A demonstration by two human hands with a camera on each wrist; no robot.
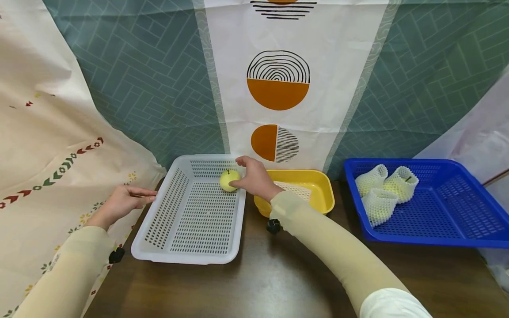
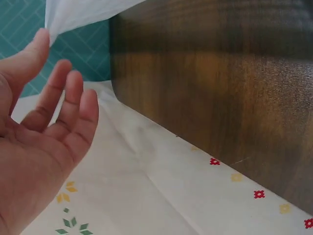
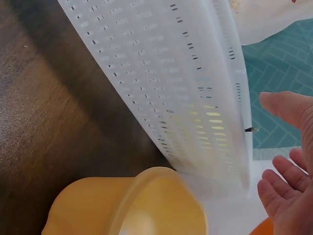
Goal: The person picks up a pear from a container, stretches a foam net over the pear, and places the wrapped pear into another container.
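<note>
A yellow-green pear (image 1: 229,180) with a dark stem stands in the back right part of the white perforated basket (image 1: 241,221). My right hand (image 1: 256,176) hovers over that basket's right rim, thumb and fingers spread apart, the thumb beside the pear. In the right wrist view the pear shows as a yellow tint through the basket wall (image 3: 195,73), and the right hand (image 3: 293,166) has nothing in its grasp. At the basket's left rim is my left hand (image 1: 123,203), its fingertips at the edge. The left wrist view shows its fingers (image 2: 73,100) relaxed.
A yellow tray (image 1: 327,194) holding a whitish foam net (image 1: 294,190) stands right of the white basket. Farther right, a blue basket (image 1: 489,207) holds several net-wrapped fruits (image 1: 379,205). All stand on a dark wooden table (image 1: 278,282) before a patterned curtain (image 1: 167,88).
</note>
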